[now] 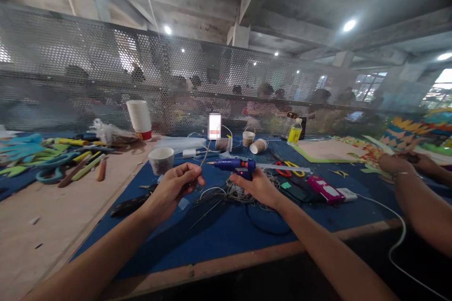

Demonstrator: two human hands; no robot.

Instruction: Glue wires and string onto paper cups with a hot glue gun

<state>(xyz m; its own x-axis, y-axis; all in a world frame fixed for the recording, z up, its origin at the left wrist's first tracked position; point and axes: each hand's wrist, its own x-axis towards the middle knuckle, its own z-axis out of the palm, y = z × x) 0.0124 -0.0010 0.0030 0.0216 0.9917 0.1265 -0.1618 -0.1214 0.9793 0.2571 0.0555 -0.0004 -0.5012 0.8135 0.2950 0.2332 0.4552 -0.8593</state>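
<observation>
The left hand (183, 181) is pinching a thin wire (206, 154) between thumb and fingers, seemingly to keep its length steady and its upper part free. The right hand (261, 188) is gripping a glue gun (235, 164) by its handle; the trigger finger is hiding, so whether it is squeezing I cannot tell. The nozzle is pointing towards 9 o'clock, close by the wire, probably so glue could reach it; contact is hard to judge. A glue stick (282, 168) is jutting out behind, towards 3 o'clock, where it is staying clear of the fingers.

Taking 12 as straight ahead of the hands, a wire tangle (243, 193) is lying just beneath the right hand, likely for easy reach. A paper cup (161, 160) is standing at 10 o'clock, and a spool (224, 144) is sitting at 12. Scissors (289, 168) are resting at 2 on the blue-topped counter (158, 249), perhaps set aside. At 3, a purple box (326, 190) is lying with a white plug (346, 194) at its end, its cable trailing off the near edge. Farther out, another person's hands (395, 164) are working.
</observation>
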